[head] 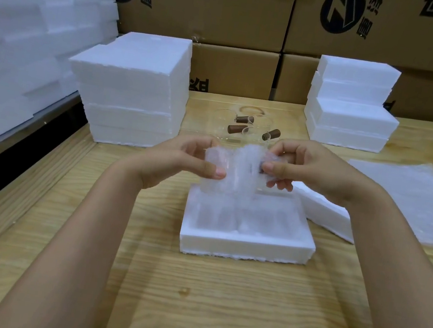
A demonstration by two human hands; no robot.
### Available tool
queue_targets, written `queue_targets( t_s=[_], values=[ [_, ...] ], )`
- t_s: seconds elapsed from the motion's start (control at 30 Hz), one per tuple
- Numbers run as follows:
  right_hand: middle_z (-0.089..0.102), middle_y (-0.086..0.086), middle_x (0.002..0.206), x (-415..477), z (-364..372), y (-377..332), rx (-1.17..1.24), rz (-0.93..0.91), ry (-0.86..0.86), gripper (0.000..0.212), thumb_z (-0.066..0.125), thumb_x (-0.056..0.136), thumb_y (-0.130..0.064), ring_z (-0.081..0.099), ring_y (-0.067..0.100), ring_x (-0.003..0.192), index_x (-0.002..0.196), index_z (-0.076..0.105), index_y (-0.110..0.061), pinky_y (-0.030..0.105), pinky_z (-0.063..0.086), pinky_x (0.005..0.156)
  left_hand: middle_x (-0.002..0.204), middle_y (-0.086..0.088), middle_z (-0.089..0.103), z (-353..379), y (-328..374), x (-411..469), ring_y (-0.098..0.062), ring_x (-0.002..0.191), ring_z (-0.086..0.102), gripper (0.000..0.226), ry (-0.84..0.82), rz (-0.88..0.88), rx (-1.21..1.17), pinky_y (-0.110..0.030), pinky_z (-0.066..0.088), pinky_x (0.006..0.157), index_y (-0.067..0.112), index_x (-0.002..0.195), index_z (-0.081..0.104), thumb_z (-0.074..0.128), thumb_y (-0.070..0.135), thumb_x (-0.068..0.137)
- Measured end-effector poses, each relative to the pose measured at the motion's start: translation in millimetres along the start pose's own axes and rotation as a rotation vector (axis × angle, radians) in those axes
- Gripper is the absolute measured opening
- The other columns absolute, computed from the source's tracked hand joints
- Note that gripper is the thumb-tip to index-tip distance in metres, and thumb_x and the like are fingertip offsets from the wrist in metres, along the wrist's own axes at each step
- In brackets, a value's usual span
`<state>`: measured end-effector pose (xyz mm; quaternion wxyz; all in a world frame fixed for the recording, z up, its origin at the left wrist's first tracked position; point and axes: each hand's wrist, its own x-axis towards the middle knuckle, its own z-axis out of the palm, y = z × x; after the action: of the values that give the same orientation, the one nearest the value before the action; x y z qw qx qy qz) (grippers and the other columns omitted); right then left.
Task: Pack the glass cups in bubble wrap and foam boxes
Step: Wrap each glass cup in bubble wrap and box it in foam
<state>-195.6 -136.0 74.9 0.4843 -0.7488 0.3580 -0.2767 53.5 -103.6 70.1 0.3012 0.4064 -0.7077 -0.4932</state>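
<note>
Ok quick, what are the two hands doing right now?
Left hand: closed, pinching the bubble wrap bundle.
Right hand: closed, pinching the same bundle's other side.

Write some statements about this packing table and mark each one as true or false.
1. The left hand and right hand hold a bubble-wrapped bundle over the open foam box. True.
2. The glass cups with brown handles lie inside that box. False: they are on the table behind it.
3. Bubble wrap sheets lie right of the box. True.
4. Foam stacks stand only on the left. False: there is a left stack and a right stack.
</note>
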Motion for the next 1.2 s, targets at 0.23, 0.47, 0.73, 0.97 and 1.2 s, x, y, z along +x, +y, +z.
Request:
queue_targets(
  t_s=[0.23, 0.47, 0.73, 0.97, 1.2],
  values=[
    [0.072, 0.001, 0.076, -2.7, 5.1, -3.6, -0.238, 0.165, -0.241, 0.028, 0.073, 0.079, -0.030, 0.059, 0.010, 0.067, 0.093, 0.058, -0.012, 0.024, 0.046, 0.063, 0.097, 0.010, 0.071, -1.0, 4.0, -7.3, -0.006, 0.098, 0.060, 0.030, -0.074, -0.153, 0.316, -0.018, 0.043, 0.083, 0.028, 0.065, 0.062, 0.091, 0.026, 0.057],
    [0.071, -0.004, 0.072, 0.5, 14.0, 1.2, -0.337, 0.213, -0.275, 0.022, 0.073, 0.082, -0.024, 0.056, 0.008, 0.062, 0.086, 0.053, -0.017, 0.026, 0.043, 0.064, 0.086, 0.018, 0.060, 0.6, -4.4, -10.0, -0.012, 0.110, 0.054, 0.031, -0.060, -0.261, 0.489, -0.033, 0.039, 0.097, 0.030, 0.066, 0.059, 0.089, 0.026, 0.063],
    [0.068, -0.007, 0.067, 3.5, 20.5, 2.1, -0.443, 0.202, -0.208, 0.025, 0.076, 0.079, -0.026, 0.056, 0.003, 0.058, 0.082, 0.053, -0.019, 0.014, 0.042, 0.058, 0.113, -0.014, 0.062, 5.2, -11.6, -9.5, -0.021, 0.114, 0.057, 0.036, -0.059, -0.209, 0.405, -0.034, 0.045, 0.097, 0.034, 0.081, 0.063, 0.088, 0.016, 0.063],
    [0.065, -0.018, 0.090, -2.3, 11.5, -11.5, -0.534, 0.120, 0.006, 0.032, 0.070, 0.067, -0.059, 0.057, -0.006, 0.075, 0.092, 0.064, -0.039, 0.020, 0.041, 0.068, 0.143, 0.019, 0.047, 9.7, -26.9, -11.9, 0.004, 0.134, 0.038, 0.069, -0.026, -0.083, -0.035, -0.028, 0.036, 0.109, 0.042, 0.133, 0.048, 0.076, 0.033, 0.071],
    [0.067, -0.003, 0.083, 5.5, 26.0, 2.6, -0.329, 0.106, -0.082, 0.017, 0.075, 0.080, -0.024, 0.058, 0.001, 0.065, 0.093, 0.065, -0.023, 0.013, 0.044, 0.058, 0.127, 0.011, 0.063, 10.9, -42.5, -7.7, -0.005, 0.122, 0.055, 0.044, 0.018, -0.060, -0.039, -0.024, 0.046, 0.099, 0.020, 0.123, 0.062, 0.067, 0.023, 0.080]
  ],
)
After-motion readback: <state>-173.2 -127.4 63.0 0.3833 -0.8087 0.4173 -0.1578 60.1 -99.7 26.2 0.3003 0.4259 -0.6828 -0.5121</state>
